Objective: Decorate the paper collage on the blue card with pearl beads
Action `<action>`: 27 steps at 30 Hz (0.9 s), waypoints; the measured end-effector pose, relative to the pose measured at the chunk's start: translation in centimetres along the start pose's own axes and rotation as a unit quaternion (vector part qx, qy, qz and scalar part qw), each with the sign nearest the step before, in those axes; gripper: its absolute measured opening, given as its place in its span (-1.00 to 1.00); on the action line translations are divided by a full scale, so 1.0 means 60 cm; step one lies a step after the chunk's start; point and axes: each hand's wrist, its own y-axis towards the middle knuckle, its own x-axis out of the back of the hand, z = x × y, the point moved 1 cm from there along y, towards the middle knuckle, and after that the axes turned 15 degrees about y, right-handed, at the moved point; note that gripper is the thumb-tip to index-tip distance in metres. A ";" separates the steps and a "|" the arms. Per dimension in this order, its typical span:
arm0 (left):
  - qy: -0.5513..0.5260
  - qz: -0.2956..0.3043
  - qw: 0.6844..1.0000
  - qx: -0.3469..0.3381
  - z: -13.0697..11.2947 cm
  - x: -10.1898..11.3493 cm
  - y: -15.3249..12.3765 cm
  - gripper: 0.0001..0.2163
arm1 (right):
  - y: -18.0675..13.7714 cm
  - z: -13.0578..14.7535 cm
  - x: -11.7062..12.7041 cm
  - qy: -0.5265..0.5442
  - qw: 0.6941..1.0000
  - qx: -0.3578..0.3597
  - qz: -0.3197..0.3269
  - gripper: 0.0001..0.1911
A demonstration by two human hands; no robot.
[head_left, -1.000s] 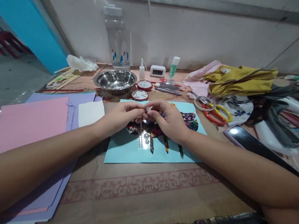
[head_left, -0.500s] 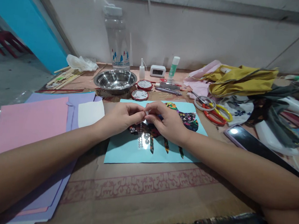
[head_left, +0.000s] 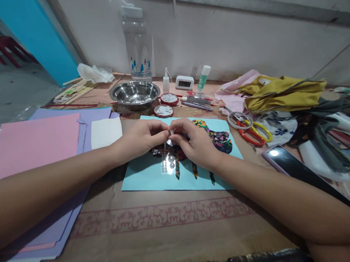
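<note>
My left hand (head_left: 144,140) and my right hand (head_left: 196,145) meet over a light blue sheet of paper (head_left: 143,182), thumbs and forefingers pinched close together. Between the fingertips is the upper end of a clear sheet of round stick-on gems (head_left: 169,164), which hangs down with rows of small dots and a few larger ones. The exact spot under the fingertips is partly hidden. On the blue paper lies a shape of dark flowered fabric (head_left: 220,137) with narrow strips (head_left: 195,171) pointing down; my hands cover its middle.
Left are pink paper (head_left: 40,146), purple sheets and a white piece (head_left: 106,132). Behind stand a steel bowl (head_left: 135,95), water bottle (head_left: 137,45), red-rimmed lids (head_left: 163,111), small clock (head_left: 184,83) and glue stick (head_left: 204,78). Right are scissors (head_left: 253,136), a phone (head_left: 303,172) and cloth (head_left: 284,94).
Hardly anything differs. Both hands keep their pinch in the same place, with only a very slight shift at the fingertips.
</note>
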 end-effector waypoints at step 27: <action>-0.032 -0.031 0.999 0.025 0.014 -0.002 0.003 -0.67 | 0.006 -0.007 0.002 0.052 0.998 -0.021 -0.016 -0.82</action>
